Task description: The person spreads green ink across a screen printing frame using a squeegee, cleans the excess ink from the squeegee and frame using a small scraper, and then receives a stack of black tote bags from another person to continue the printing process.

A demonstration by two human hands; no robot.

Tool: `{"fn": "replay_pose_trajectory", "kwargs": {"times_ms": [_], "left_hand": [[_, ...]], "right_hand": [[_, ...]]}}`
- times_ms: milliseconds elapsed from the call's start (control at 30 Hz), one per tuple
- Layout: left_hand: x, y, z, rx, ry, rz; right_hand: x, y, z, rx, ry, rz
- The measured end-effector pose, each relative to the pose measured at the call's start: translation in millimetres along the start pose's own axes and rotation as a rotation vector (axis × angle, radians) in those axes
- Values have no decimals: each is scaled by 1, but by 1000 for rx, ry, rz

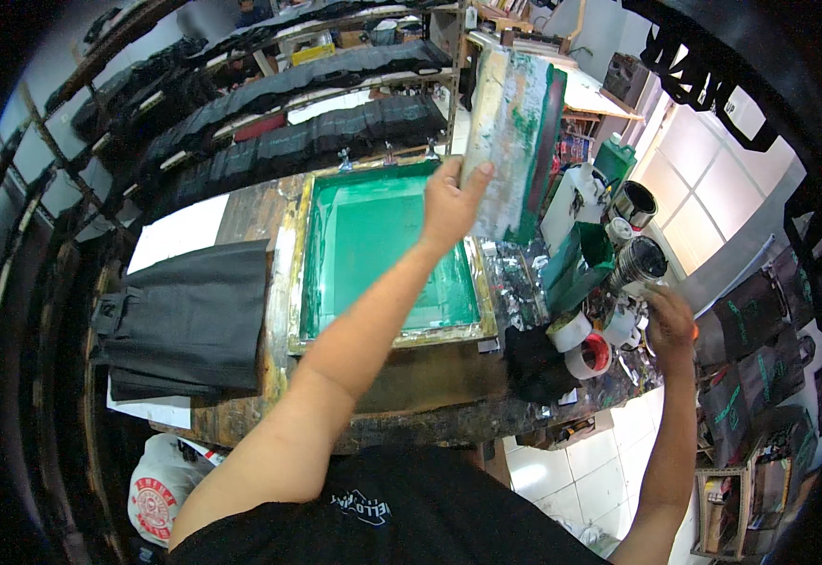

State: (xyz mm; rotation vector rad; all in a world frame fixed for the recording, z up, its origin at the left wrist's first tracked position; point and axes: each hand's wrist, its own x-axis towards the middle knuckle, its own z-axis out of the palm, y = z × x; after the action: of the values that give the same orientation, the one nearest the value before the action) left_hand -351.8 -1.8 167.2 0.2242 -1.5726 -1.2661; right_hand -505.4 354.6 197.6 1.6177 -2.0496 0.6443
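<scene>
My left hand [453,202] grips a wide squeegee [515,141] by its pale wooden edge, thumb on its face. The squeegee stands tilted up over the far right corner of a screen printing frame [300,273], and green ink smears its face and far edge. The frame's green mesh [373,245] lies flat on the work table. My right hand [672,322] is at the table's right side, beside an open dark can [642,261] and rolls of tape. Its fingers are bent, and what they hold, if anything, is hard to make out.
A stack of black fabric pieces [190,320] lies left of the frame. Clamps [345,160] stand at the frame's far edge. A green container [580,264], a white jug [576,202], tape rolls [588,356] and a black cloth [535,363] crowd the right side. Racks [307,94] of dark pieces stand beyond.
</scene>
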Motion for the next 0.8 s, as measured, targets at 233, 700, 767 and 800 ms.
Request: {"fn": "replay_pose_trajectory", "kwargs": {"times_ms": [233, 700, 767, 800], "left_hand": [[4, 30, -132, 266, -236, -86], [-44, 22, -246, 775, -741, -247], [-48, 25, -247, 834, -818, -287], [-47, 22, -245, 833, -858, -292]], "right_hand": [[-36, -37, -17, 94, 279, 175], [-31, -150, 73, 461, 177, 238], [-26, -155, 79, 493, 125, 232], [-25, -156, 83, 470, 104, 238]]}}
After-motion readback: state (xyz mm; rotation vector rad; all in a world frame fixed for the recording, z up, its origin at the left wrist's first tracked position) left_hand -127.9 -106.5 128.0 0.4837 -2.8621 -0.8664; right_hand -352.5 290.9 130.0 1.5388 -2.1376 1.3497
